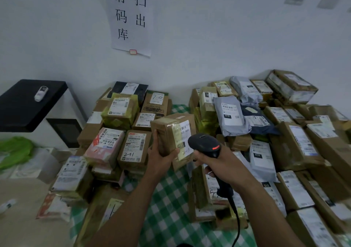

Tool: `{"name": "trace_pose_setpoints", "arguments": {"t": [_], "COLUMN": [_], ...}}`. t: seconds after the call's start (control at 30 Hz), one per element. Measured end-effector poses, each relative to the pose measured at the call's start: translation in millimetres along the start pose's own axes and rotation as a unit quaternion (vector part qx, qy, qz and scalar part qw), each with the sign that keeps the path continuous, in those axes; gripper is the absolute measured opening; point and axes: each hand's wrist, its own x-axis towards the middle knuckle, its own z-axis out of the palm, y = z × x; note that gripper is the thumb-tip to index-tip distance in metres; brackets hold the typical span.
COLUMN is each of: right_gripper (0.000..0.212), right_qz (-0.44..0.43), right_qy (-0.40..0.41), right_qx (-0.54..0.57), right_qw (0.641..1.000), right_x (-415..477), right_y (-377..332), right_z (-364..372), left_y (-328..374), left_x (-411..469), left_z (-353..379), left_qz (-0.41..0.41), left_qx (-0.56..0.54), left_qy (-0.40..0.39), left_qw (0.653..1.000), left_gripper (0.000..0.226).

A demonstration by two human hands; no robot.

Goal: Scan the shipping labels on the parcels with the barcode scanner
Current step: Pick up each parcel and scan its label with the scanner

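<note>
Label (183,128) on the gripped parcel (163,132) sits partly behind scanner (205,144).

Wall sign (131,16), green checked tablecloth (171,208), black shelf (19,110), perhaps a remote (41,93)

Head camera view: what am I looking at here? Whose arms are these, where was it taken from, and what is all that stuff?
There is no machine here: a person wears one wide-angle camera on the head, so you look down along their own two arms. The left hand grips a small brown parcel, held up with its white shipping label facing the right. The right hand holds a black barcode scanner by its handle, its head close to that label, its cable hanging down. Beneath lies a green checked tablecloth, with many more labelled boxes and grey mailing bags piled on both sides. A paper sign with large characters hangs on the wall.
</note>
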Motion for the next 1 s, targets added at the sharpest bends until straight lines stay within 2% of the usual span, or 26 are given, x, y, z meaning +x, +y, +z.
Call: {"name": "trace_pose_setpoints", "arguments": {"t": [0.13, 0.57, 0.7, 0.8, 1.0], "right_gripper": [0.023, 0.025, 0.031, 0.029, 0.038], "right_qz": [0.004, 0.004, -0.005, -0.018, -0.007], "right_qy": [-0.014, -0.027, 0.011, 0.028, -0.044], "right_qx": [0.000, 0.004, 0.030, 0.036, 0.018], "right_qw": [1.000, 1.000, 0.999, 0.999, 0.999], "right_x": [0.0, 5.7, 5.6, 6.9, 8.6], "right_y": [-2.2, 3.3, 14.0, 22.6, 52.3], "right_z": [-1.0, -0.6, 4.6, 18.3, 59.7], "left_y": [13.2, 12.0, 28.7, 28.8, -5.1], "left_x": [-7.6, -6.2, -42.7, -84.5, -141.7], "left_z": [-0.8, -7.5, -20.5, -42.1, -81.4], "left_qz": [0.010, 0.010, 0.005, -0.050, -0.157], "left_qx": [-0.008, -0.012, -0.027, -0.019, 0.030], "left_qy": [-0.002, -0.029, -0.074, -0.113, -0.097], "left_qw": [1.000, 0.999, 0.997, 0.992, 0.982], "left_gripper": [0.118, 0.119, 0.104, 0.101, 0.098]}}
